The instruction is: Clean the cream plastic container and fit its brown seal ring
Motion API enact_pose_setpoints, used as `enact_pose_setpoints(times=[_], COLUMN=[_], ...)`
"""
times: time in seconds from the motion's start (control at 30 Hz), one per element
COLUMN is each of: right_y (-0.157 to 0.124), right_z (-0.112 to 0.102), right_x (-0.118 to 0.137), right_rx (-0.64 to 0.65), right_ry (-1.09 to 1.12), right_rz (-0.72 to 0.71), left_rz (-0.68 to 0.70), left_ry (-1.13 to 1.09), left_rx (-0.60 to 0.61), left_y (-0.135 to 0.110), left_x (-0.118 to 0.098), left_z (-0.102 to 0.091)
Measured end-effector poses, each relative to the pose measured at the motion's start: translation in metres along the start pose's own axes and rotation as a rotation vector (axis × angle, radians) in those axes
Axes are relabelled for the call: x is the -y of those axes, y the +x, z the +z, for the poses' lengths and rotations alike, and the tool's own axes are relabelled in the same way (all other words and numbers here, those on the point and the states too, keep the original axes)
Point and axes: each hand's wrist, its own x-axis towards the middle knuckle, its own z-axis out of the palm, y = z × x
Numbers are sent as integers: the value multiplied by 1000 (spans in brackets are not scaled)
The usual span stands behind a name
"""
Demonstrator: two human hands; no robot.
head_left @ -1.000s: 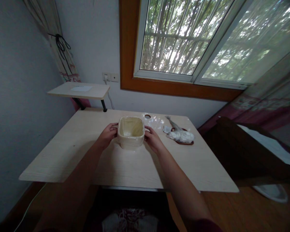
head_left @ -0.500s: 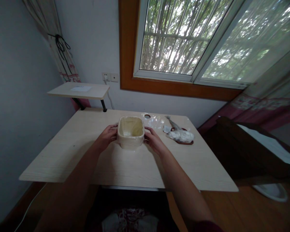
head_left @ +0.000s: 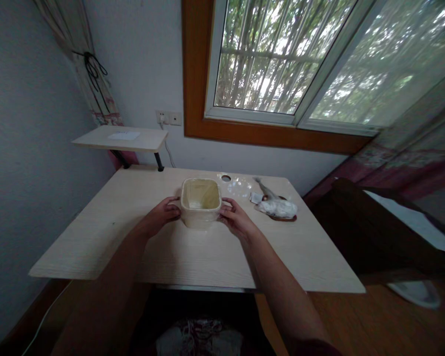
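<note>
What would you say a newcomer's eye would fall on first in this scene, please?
Probably the bright sliding window, which takes up much of the upper right. Next, the cream square tub near the middle of the desk, between the left hand and right hand. Then the whitish plastic-wrapped bundle, farther right.

Shadow blurs the fingertips of the left hand [head_left: 163,215] against the tub [head_left: 200,218], whose near wall hides part of its floor. Marks on the far-left shelf's [head_left: 150,140] paper [head_left: 124,135] are unreadably small. The window [head_left: 267,55] runs past the top edge.
</note>
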Motion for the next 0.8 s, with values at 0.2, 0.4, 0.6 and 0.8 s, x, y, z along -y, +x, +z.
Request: enact_pose_setpoints(times=[0.2,0.4,0.6,0.8], right_y=[-1,-6,-5,-2], right_z=[-1,1,-1,-5], right_x=[-3,-1,-5,-8], right_rx=[-25,74,89,54], right_ry=[58,114,36,-49], right_rz=[-37,48,100,86], left_rz=[46,49,42,64], left_ry=[-3,-26,-5,44], left_rx=[-59,-49,-48,-65], left_y=[4,5,4,7], left_x=[5,6,4,8], left_z=[0,2,3,-3])
